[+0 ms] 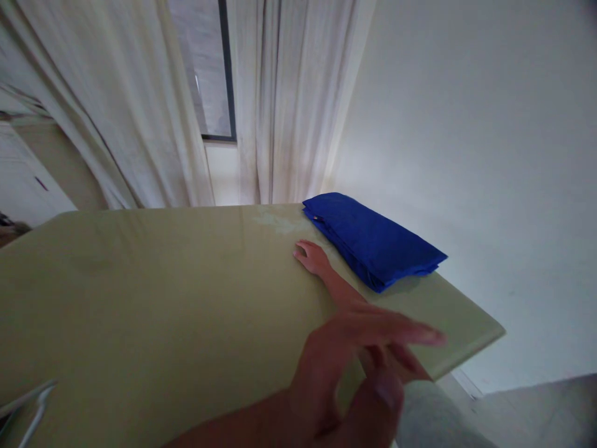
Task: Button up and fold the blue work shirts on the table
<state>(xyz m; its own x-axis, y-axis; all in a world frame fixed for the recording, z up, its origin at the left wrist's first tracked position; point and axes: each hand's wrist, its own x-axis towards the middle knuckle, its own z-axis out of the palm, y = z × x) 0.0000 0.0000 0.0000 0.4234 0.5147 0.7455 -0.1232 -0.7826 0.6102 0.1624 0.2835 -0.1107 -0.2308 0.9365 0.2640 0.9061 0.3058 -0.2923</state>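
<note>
At the near left, a bent white frame (35, 404) pokes over the pale green worktop (172, 298). Behind, a cream curtain (125, 112) hangs beside a dark-framed window (205, 68), with a second curtain (298, 93) on its other side. The person's right hand (314, 257) lies on the worktop, its fingers slightly spread and grasping nothing. The left hand (345, 351), nearer me and a little further right, has its fingers loosely extended and unclenched, also without anything in them (its arm crosses in front of the right forearm). The folded blue fabric (373, 239) rests on the worktop just beyond the right hand, near the white wall (489, 155).
</note>
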